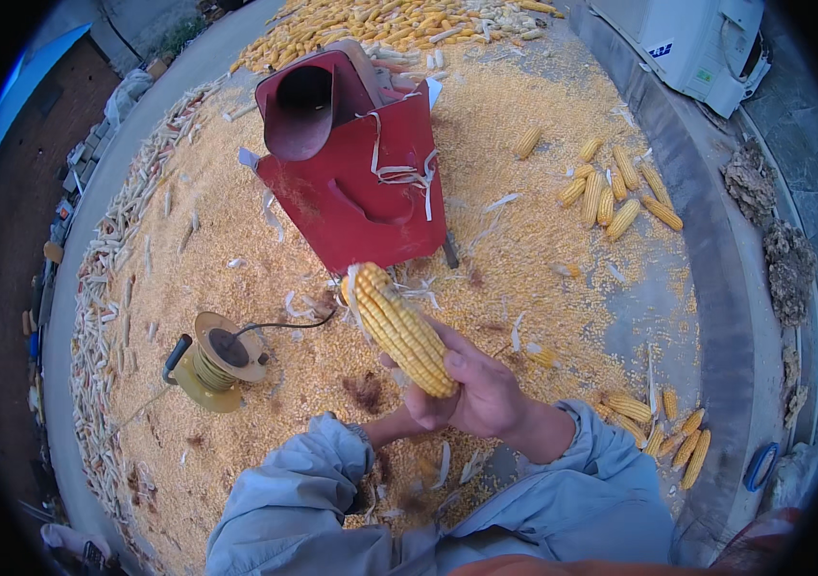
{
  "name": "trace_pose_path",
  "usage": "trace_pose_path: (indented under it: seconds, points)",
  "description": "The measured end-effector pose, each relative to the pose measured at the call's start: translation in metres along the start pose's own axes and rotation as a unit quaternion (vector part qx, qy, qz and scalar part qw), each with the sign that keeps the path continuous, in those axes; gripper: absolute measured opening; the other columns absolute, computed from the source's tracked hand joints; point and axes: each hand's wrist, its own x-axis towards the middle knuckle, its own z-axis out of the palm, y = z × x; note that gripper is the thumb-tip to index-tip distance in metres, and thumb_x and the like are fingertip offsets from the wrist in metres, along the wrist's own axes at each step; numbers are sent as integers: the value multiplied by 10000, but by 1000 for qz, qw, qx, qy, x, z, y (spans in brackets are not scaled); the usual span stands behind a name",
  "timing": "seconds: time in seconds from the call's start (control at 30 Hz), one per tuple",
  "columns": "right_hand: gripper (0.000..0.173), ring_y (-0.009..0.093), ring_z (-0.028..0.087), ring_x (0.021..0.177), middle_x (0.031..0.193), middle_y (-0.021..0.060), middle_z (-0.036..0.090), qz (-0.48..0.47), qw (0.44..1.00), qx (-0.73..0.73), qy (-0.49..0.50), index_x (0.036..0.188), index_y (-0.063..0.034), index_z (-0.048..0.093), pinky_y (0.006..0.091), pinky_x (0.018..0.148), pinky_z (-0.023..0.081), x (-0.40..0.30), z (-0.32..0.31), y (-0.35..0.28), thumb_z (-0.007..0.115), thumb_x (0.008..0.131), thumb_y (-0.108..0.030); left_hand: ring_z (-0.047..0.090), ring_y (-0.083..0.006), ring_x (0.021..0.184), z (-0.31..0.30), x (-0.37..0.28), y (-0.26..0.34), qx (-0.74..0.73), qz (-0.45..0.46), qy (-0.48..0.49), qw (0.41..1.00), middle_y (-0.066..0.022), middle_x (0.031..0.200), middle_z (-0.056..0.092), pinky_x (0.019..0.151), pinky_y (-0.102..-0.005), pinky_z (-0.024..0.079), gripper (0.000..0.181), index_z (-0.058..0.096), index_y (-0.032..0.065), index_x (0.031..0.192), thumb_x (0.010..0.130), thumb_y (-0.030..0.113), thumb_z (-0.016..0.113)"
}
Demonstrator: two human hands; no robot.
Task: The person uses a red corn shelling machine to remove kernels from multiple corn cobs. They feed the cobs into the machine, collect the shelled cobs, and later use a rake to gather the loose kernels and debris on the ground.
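Note:
My right hand [484, 389] holds a yellow corn cob [402, 327], its upper end pointing away from me with a strip of dry husk on it. My left hand [420, 414] is at the cob's lower end, partly hidden behind the right hand; its exact grip cannot be made out. Beyond the cob stands a red metal corn sheller [373, 201] with a dark round opening at its top and strips of husk on its side. Loose corn kernels [222, 288] cover the ground around it.
At the left stands a cable reel [218, 363] with a black cord. Whole corn cobs [621, 191] lie at the right, more cobs [650, 417] at the lower right. A heap of cobs [394, 25] is at the back, stripped cobs [103, 288] along the left. A raised concrete edge [711, 237] runs right.

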Motion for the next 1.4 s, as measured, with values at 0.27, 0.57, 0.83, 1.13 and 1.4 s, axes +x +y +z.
trace_pose_path:
  seconds: [0.27, 0.57, 0.83, 1.13, 1.4]
  points:
    - [492, 285, 565, 1036, 1312, 194, 420, -171, 978, -117, 5, 1320, -33, 335, 384, 843, 486, 116, 89, -50, 388, 962, -366, 609, -263, 896, -97, -175, 29, -526, 72, -75, 844, -182, 1050, 565, 741, -355, 536, 639, 381, -8, 1264, 776, 331, 619]
    - [445, 249, 569, 1039, 1265, 148, 485, -215, 908, -166, 319, 1331, -44, 353, 363, 814, 499, -153, -61, -28, 454, 946, -242, 628, -281, 858, -279, -197, 184, -564, 341, 65, 749, -241, 1083, 559, 662, -334, 578, 486, 404, -56, 1221, 921, 324, 456]
    - [594, 296, 444, 1195, 1295, 153, 462, -54, 467, -574, 671, 1326, -69, 380, 443, 967, 366, -364, -180, 23, 639, 808, -204, 261, -367, 1323, -291, -177, 220, -447, 328, 320, 768, -322, 1406, 188, 1114, -400, 265, 528, 111, -103, 1370, 939, 112, 326]
    - [951, 322, 280, 1312, 1395, 139, 329, 324, 172, -795, 484, 1432, -169, 203, 512, 1094, 162, -430, -244, -45, 734, 646, -108, 443, -256, 1214, -119, -84, 172, -294, 195, 206, 913, -123, 1325, 414, 901, -344, 426, 462, 390, 29, 1308, 885, 194, 472]
    - [1130, 348, 411, 1168, 1212, 188, 449, 336, 244, -764, 493, 1449, -179, 114, 445, 1008, 300, -414, -235, -56, 809, 563, -272, 516, -305, 1099, 48, 85, 120, 108, 200, 122, 966, -158, 1143, 553, 920, -377, 428, 392, 538, 35, 1149, 803, 202, 617]
